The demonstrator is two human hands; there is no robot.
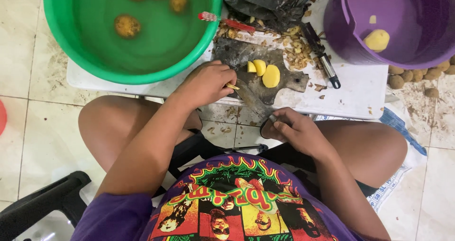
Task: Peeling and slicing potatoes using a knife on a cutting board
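From the head view, a knife (pixel 253 101) is held by its handle in the closed grip of the right hand (pixel 294 132), its blade running up onto the dark cutting board (pixel 289 80). A thin yellow potato sliver (pixel 232 86) is pinched in the left hand (pixel 206 82), apparently steadied for cutting. Just beyond that grip, peeled potato pieces (pixel 265 72) lie on the board (peelings (pixel 294 46) are heaped behind). No labels are legible on the white worktop (pixel 360 89); a green basin (pixel 128 32) and a purple bucket (pixel 393 23) are set further off.

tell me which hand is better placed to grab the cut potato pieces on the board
Left hand: it rests on the cutting board right beside the potato pieces. The right hand grips the knife handle nearer the body.
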